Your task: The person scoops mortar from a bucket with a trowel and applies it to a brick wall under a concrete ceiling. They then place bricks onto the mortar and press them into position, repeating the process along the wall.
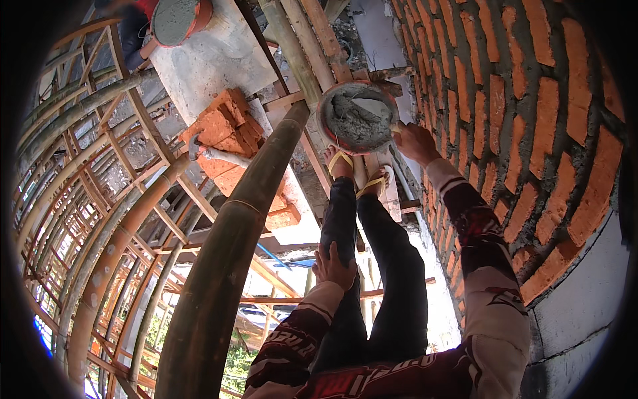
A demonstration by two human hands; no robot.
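Note:
My right hand (417, 143) is closed round the handle of a trowel (373, 108), whose pale blade lies in the wet grey mortar (349, 118). The mortar fills a round reddish bucket (321, 126) standing just beyond my sandalled feet (340, 163). My left hand (335, 266) rests on my left leg near the knee, fingers laid out along the dark trousers, with nothing in it. To the right rises a wall of orange bricks (518, 120) with grey mortar joints.
A thick bamboo pole (232, 246) slants up at my left. Beyond it, stacked bricks (229, 123) and a hammer (222, 155) lie on a board (199, 66). Another person (133, 33) is beside a second mortar bucket (201, 20). Bamboo scaffolding (106, 179) fills the left, with gaps below.

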